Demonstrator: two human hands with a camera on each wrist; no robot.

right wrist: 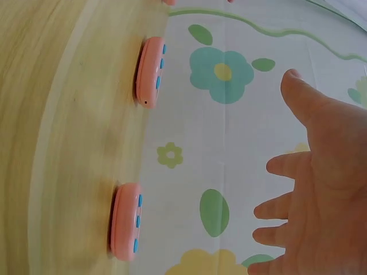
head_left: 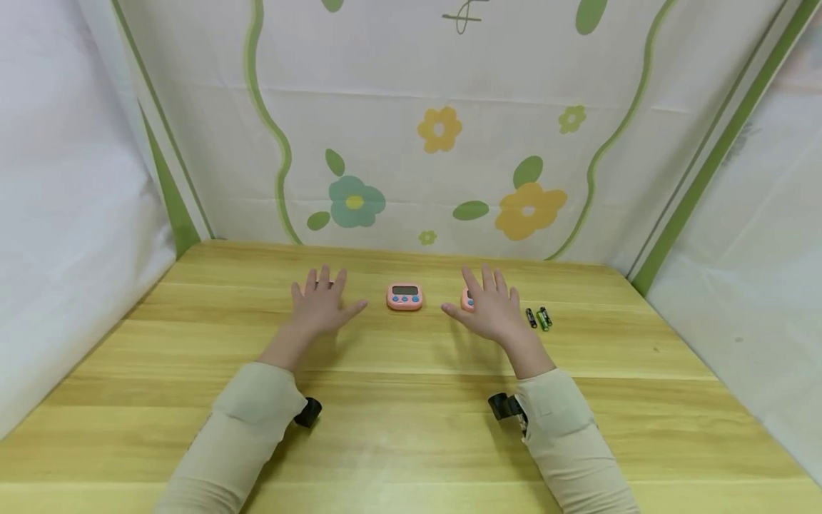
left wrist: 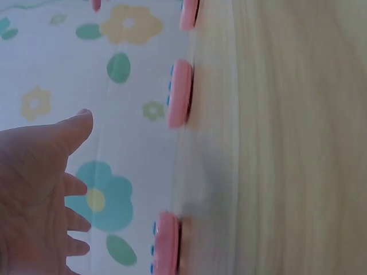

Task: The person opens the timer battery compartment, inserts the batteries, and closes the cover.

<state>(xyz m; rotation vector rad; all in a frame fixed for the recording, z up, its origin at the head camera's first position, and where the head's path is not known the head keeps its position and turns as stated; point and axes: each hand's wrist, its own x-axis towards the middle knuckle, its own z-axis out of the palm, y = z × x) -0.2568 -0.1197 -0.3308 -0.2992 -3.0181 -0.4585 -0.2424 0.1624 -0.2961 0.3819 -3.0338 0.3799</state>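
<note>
Three pink digital timers with blue buttons sit in a row on the wooden table. The middle timer (head_left: 404,297) shows its grey screen. My left hand (head_left: 319,308) is held over the left timer (left wrist: 166,243), covering most of it in the head view, fingers spread and holding nothing. Over the right timer (right wrist: 126,222) hovers my right hand (head_left: 493,308), also spread and empty, and it partly hides that timer in the head view. Both wrist views show the palms raised clear of the timers.
Just right of my right hand lie a dark battery (head_left: 531,318) and a pair of green-and-black batteries (head_left: 544,318). A white floral cloth (head_left: 385,143) rises behind the table (head_left: 398,442), with white cloth walls (head_left: 70,214) at both sides. Each sleeve carries a black wrist camera (head_left: 309,412).
</note>
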